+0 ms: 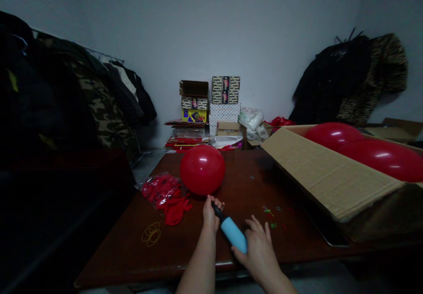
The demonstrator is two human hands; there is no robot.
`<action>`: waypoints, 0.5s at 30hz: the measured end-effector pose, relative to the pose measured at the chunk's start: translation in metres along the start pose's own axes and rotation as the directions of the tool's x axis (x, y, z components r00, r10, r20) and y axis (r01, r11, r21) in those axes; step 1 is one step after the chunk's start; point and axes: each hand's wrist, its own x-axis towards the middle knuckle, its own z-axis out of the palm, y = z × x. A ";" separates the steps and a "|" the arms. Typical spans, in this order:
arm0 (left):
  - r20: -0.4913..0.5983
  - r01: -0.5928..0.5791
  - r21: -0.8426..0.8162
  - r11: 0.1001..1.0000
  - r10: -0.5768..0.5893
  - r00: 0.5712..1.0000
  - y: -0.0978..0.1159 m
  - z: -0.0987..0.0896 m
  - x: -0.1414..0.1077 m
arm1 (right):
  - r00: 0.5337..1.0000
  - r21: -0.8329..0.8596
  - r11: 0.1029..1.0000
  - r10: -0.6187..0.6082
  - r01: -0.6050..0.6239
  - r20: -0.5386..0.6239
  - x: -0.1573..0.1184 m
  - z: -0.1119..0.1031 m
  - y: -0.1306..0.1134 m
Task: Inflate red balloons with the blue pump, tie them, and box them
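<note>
A round, inflated red balloon (202, 170) stands above the table's middle, its neck end toward me. My left hand (210, 212) is closed at that neck, where the black nozzle of a light blue hand pump (234, 233) meets it. The fingers hide the joint between nozzle and balloon. Slanting down to the right, the pump ends beside my right hand (259, 250). That hand is open, fingers stretched and apart, its thumb by the pump's lower end; whether it touches is hard to see.
On the left lie a plastic bag of uninflated red balloons (161, 190) and yellow rubber bands (151, 234). A cardboard box (330, 170) with inflated red balloons (380, 151) occupies the right, a dark flat device (325, 226) beside it. Stacked boxes (225, 109) stand behind the table (132, 259).
</note>
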 end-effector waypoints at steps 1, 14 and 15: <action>-0.004 0.001 -0.001 1.000 -0.001 1.000 0.000 0.000 0.001 | 1.000 0.003 1.000 -0.001 0.001 -0.012 0.004 0.004 -0.002; -0.009 -0.050 -0.035 0.998 0.050 0.999 -0.002 -0.007 0.006 | 0.988 -0.057 0.987 -0.152 0.151 -0.012 -0.049 0.028 0.055; -0.015 -0.050 -0.030 0.998 0.049 0.999 -0.002 -0.006 0.005 | 0.984 -0.059 0.982 -0.180 0.180 0.004 -0.057 0.030 0.066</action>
